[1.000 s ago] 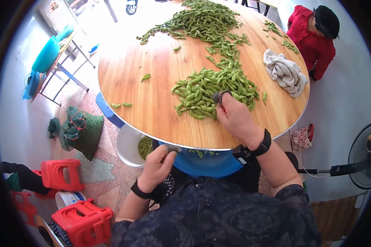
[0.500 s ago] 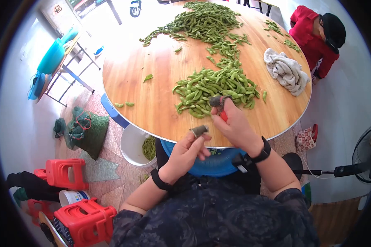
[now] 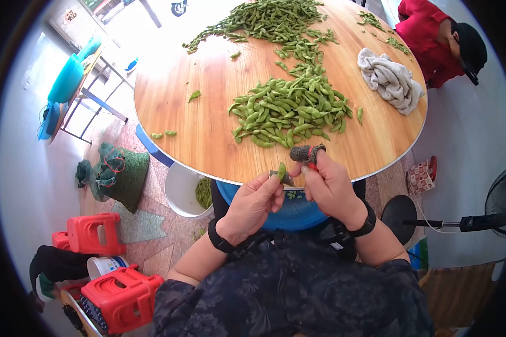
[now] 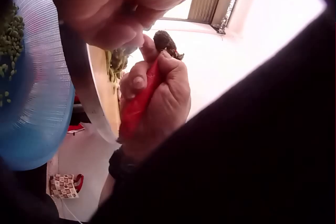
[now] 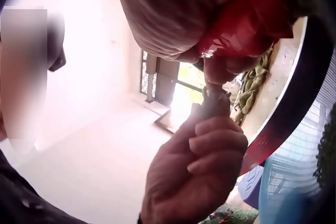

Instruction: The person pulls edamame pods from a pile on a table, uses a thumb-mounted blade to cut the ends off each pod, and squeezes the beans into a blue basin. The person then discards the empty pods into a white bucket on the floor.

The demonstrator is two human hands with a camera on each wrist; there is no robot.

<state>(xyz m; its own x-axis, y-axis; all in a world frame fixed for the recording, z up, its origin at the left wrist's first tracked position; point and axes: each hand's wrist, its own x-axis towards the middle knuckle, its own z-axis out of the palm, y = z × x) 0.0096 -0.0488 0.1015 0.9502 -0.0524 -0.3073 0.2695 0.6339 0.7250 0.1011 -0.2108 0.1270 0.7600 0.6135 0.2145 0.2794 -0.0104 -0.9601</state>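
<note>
Bright daylight glares off the far left of the table (image 3: 168,84). The head view bends and darkens at its edges; both wrist views are blurred and overexposed.

Both hands (image 5: 212,85) at table edge (image 5: 286,103)

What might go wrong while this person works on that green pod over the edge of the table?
1. The edamame pod is pinched in the left hand past the round table rim; a slip would probably drop it to the floor rather than into the blue basket.
2. The right hand holds a red-handled tool right beside the left fingertips, so a nick seems possible.
</note>
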